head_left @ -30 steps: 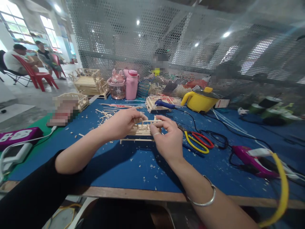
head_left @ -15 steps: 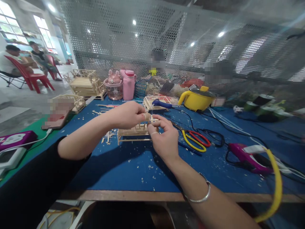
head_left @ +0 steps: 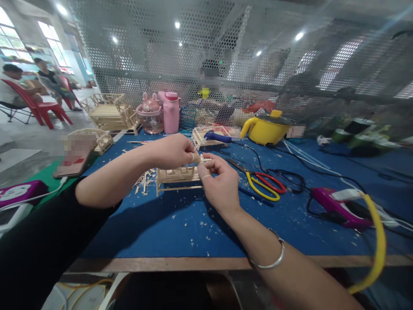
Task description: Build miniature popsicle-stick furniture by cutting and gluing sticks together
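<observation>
Above a small frame of thin wooden sticks (head_left: 177, 177) on the blue tabletop, my two hands meet fingertip to fingertip. My left hand (head_left: 174, 151) is closed in a pinch at the frame's upper right end; its fingers hide most of what they grip. My right hand (head_left: 222, 181), thumb and forefinger pressed together, holds a short pale wooden stick (head_left: 206, 160) whose end touches the left fingertips. Bits of cut stick (head_left: 143, 184) lie left of the frame. Just behind the hands is a blue glue gun (head_left: 217, 137), resting near another stick frame (head_left: 198, 137).
Right of my hands lie scissors (head_left: 266, 185) with red and yellow handles and a black cord. Farther back stand a yellow pot (head_left: 267, 130), a pink jug (head_left: 171, 114) and a larger stick model (head_left: 111, 113). A phone (head_left: 75, 157) lies left; a purple power strip (head_left: 338, 206) lies right.
My fingertips have drawn slightly closer together, covering more of the short stick. The whole view has shifted a little; the wooden frame stays beneath my hands.
</observation>
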Demonstrator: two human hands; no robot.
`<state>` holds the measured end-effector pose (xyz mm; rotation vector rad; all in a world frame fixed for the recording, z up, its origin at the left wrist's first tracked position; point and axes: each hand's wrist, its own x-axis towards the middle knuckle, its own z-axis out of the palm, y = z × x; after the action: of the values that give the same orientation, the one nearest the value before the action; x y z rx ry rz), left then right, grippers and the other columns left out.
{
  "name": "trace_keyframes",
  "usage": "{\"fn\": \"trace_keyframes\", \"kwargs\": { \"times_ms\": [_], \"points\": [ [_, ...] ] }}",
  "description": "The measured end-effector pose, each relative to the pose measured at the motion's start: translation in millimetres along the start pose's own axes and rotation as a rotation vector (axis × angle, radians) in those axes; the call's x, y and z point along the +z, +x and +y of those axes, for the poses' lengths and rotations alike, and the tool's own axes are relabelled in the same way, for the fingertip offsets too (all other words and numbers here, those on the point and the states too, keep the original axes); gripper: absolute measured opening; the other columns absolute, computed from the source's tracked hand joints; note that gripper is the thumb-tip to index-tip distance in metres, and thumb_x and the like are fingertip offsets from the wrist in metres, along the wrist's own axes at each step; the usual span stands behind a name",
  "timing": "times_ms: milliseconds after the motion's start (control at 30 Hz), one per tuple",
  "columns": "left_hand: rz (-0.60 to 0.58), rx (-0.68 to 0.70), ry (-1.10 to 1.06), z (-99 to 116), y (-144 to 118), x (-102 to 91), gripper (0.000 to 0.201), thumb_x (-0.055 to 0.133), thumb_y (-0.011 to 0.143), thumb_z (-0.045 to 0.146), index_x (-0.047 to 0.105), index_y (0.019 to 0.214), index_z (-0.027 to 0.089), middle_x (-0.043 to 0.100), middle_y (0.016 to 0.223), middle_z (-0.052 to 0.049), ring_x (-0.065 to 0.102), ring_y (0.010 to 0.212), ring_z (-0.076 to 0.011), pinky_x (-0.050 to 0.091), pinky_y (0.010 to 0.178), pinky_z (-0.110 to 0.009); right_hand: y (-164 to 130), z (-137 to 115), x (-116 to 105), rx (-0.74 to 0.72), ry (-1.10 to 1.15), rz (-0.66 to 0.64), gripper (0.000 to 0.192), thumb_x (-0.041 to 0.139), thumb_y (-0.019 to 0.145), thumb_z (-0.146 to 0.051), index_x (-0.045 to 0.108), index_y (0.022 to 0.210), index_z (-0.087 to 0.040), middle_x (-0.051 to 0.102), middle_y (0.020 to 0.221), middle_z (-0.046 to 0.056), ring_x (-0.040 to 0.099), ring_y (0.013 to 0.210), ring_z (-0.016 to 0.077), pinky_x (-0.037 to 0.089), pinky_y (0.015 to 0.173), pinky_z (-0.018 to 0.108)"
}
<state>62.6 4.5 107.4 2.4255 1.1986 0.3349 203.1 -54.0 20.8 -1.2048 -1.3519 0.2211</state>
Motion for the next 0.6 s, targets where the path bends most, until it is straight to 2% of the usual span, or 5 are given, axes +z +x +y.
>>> {"fn": "trace_keyframes", "kwargs": {
  "times_ms": [133, 300, 433, 600],
  "points": [
    [0.001, -0.002, -0.034, -1.7, 1.9, 0.0, 0.026, 0.062, 0.072, 0.041, 0.069, 0.065, 0.018, 0.056, 0.055, -0.001, 0.041, 0.049, -0.0117, 0.026, 0.051, -0.028, -0.4, 3.0, 2.2, 0.026, 0.012, -0.01, 0.012, 0.057, 0.074, -0.021, 0.06, 0.062, -0.02, 0.071, 0.102, 0.011, 0.065, 0.093, 0.0242, 0.049, 0.085, 0.042],
    [-0.03, 0.022, 0.074, -1.7, 4.3, -1.4, 0.027, 0.058, 0.075, 0.04, 0.07, 0.069, 0.017, 0.053, 0.054, 0.0, 0.04, 0.051, -0.0121, 0.026, 0.052, -0.027, -2.4, 3.6, 3.6, 0.002, 0.01, 0.007, 0.013, 0.058, 0.075, -0.021, 0.061, 0.062, -0.02, 0.07, 0.102, 0.011, 0.065, 0.097, 0.0242, 0.047, 0.089, 0.042],
    [-0.006, 0.056, 0.143, 2.4, 6.0, -0.3, 0.025, 0.055, 0.077, 0.034, 0.071, 0.076, 0.016, 0.056, 0.058, 0.0, 0.043, 0.055, -0.0125, 0.027, 0.053, -0.027, -2.2, 4.8, 3.7, -0.008, 0.01, 0.032, 0.012, 0.06, 0.075, -0.021, 0.063, 0.063, -0.02, 0.072, 0.099, 0.009, 0.065, 0.1, 0.0246, 0.046, 0.091, 0.043],
    [0.029, 0.078, 0.208, 6.6, 7.6, 1.5, 0.027, 0.051, 0.079, 0.029, 0.072, 0.082, 0.013, 0.059, 0.061, -0.002, 0.043, 0.055, -0.0119, 0.029, 0.055, -0.027, 0.7, 8.1, 1.4, -0.063, -0.036, 0.046, 0.01, 0.064, 0.078, -0.026, 0.067, 0.069, -0.021, 0.072, 0.105, 0.009, 0.063, 0.106, 0.0259, 0.045, 0.093, 0.046]
  ]
}}
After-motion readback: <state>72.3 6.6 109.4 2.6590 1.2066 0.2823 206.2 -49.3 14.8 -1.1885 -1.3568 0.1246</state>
